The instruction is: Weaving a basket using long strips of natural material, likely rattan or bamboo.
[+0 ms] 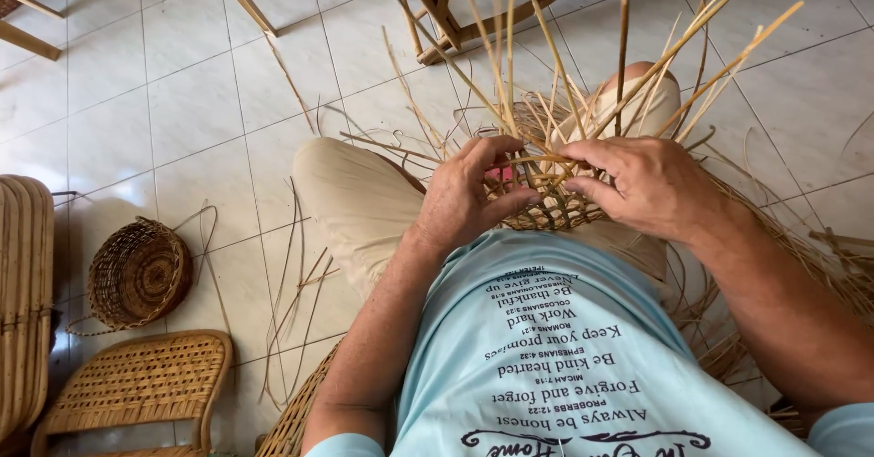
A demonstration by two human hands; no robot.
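head view: the half-woven rattan basket (pixel 555 204) sits in the person's lap, between the knees, its long upright stakes (pixel 637 75) fanning up and outward. the left hand (pixel 469 198) is curled against the basket's near rim, thumb and fingers pinching a thin weaving strand (pixel 537 159) that crosses the top of the work. the right hand (pixel 651 184) grips the same rim from the other side, fingers closed on the strand and the stakes beside it. to do this pass well, it seems best to keep the strand taut between both hands, press it down snug on the row beneath, and hold each stake upright while threading behind it. a finished small basket (pixel 138 275) lies on the tiled floor (pixel 182 102), well apart, with loose strips (pixel 296 293) nearby.
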